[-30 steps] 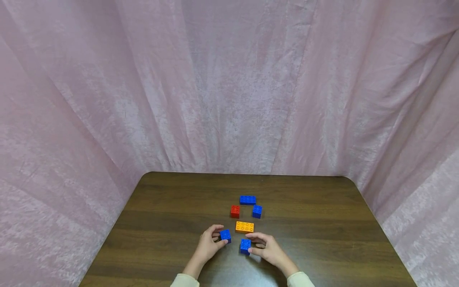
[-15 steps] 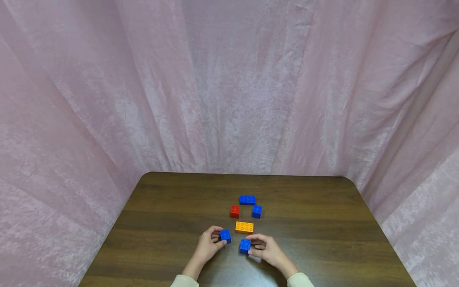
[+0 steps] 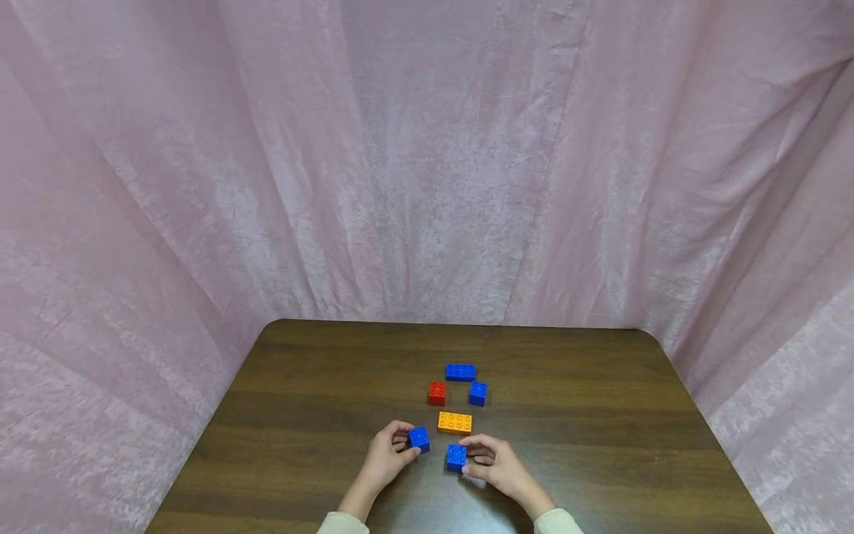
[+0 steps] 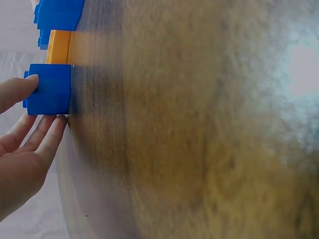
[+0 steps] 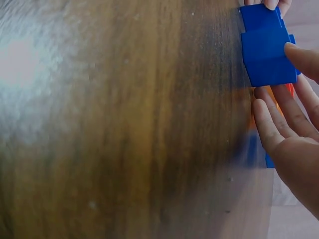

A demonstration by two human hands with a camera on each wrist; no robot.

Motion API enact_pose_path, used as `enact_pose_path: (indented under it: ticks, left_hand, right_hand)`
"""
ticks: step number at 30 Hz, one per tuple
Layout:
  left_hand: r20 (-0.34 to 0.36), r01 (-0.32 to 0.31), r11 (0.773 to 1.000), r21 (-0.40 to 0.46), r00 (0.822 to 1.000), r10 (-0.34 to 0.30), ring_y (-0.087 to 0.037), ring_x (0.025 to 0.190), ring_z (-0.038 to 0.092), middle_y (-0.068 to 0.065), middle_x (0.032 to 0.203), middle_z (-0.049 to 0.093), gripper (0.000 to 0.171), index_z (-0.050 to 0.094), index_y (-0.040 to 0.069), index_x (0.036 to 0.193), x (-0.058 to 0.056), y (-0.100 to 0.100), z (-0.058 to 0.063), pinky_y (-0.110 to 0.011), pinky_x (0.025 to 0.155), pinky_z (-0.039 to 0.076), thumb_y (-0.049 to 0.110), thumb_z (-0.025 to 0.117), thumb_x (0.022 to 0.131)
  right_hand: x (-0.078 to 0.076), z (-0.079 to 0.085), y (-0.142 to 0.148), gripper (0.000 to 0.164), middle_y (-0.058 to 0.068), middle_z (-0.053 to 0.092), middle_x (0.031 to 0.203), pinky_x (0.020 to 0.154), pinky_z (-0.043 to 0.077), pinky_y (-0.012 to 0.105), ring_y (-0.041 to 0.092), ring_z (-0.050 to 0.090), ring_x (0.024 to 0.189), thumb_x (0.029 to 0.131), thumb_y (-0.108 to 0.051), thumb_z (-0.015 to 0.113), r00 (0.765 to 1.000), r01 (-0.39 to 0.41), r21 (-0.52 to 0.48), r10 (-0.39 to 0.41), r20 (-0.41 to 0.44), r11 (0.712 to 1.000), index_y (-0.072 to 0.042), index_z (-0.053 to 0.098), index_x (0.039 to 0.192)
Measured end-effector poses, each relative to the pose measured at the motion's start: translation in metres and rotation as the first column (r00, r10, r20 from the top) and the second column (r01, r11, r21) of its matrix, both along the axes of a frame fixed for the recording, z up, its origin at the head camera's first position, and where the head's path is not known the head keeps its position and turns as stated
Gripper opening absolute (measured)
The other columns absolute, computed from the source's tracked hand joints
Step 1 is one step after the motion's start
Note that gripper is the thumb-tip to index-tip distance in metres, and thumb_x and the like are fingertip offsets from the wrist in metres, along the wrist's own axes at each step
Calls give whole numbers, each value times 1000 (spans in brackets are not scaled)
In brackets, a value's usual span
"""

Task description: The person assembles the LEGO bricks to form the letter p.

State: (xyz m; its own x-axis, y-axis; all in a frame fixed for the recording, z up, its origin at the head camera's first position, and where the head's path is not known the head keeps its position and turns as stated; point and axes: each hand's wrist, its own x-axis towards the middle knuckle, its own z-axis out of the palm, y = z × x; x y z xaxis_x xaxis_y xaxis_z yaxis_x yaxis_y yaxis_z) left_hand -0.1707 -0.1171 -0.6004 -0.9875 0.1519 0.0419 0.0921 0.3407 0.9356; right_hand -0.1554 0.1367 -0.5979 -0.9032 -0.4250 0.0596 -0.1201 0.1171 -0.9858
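My left hand (image 3: 387, 454) holds a square blue toy brick (image 3: 419, 440) between thumb and fingers. In the left wrist view the thumb lies on the studded edge of that blue brick (image 4: 51, 90), with fingertips against the opposite side. A second square blue brick (image 3: 457, 458) is held by my right hand (image 3: 499, 466), slightly nearer the body. The right wrist view has the thumb on this brick (image 5: 269, 57) and the other fingers below it. Both bricks stand on or very near the table, studs up, a small gap between them.
Just beyond the hands lies a long orange brick (image 3: 455, 423). Behind it are a red square brick (image 3: 437, 394), another square blue brick (image 3: 478, 394) and a long blue brick (image 3: 460, 372). The wooden table (image 3: 300, 386) backs onto pink curtains (image 3: 427, 185).
Almost nothing differs. Both hands keep their bricks in the same places, with only a very slight shift in the view.
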Motion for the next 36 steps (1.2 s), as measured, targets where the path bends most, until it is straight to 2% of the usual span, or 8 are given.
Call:
enact_pose_path:
  ticks: [8, 16, 27, 30, 35, 36]
  left_hand:
    - [6, 0, 1000, -6, 1000, 0, -34, 97, 63, -20, 102, 63, 34, 59, -8, 106, 1, 0, 0, -40, 86, 55, -7, 76, 76]
    - [-30, 4, 1000, 20, 1000, -4, -33, 94, 63, -21, 100, 64, 33, 60, -9, 104, 1, -1, -1, -41, 85, 55, -8, 76, 75]
    - [4, -19, 999, -42, 1000, 19, -32, 95, 63, -20, 102, 63, 31, 60, -5, 105, 0, -2, 0, -42, 84, 56, -6, 75, 78]
    - [17, -27, 998, -49, 999, 28, -32, 95, 63, -19, 103, 63, 31, 60, -4, 106, 0, -3, 2, -42, 84, 56, -5, 75, 78]
    - [-11, -28, 1000, -6, 1000, 28, -34, 95, 63, -20, 103, 63, 31, 61, -5, 106, 1, -6, 4, -43, 85, 56, -5, 75, 78]
    - [-17, -28, 1000, 3, 999, 28, -34, 96, 63, -21, 103, 63, 31, 61, -5, 106, 1, -7, 5, -44, 85, 55, -4, 76, 78]
  right_hand:
    - [2, 2, -4, 35, 26, 61, 118, 94, 50, 47, 39, 58, 107, 84, -1, 71, 1000, 16, 9, -17, 16, 1000, 8, 60, 116]
    - [-2, 0, -11, 35, 29, 61, 116, 93, 51, 46, 41, 59, 106, 85, 0, 70, 1000, -5, -13, 4, -13, 1000, 10, 59, 116]
    - [-6, -6, -18, 35, 26, 60, 118, 94, 49, 47, 41, 58, 107, 86, 0, 70, 1000, -2, -4, 2, 22, 1000, 8, 59, 118]
    - [-4, 4, -19, 35, 28, 60, 119, 94, 48, 50, 43, 57, 108, 85, 2, 69, 1000, 2, 3, -2, 31, 1000, 11, 58, 118]
    - [-3, 5, -20, 39, 28, 59, 119, 96, 48, 48, 43, 56, 109, 85, 0, 71, 999, 11, -13, -11, 37, 1000, 11, 57, 120]
    - [-4, 1, -20, 39, 27, 60, 119, 96, 49, 47, 42, 57, 109, 85, -1, 71, 999, 13, -17, -13, 34, 1000, 10, 57, 120]
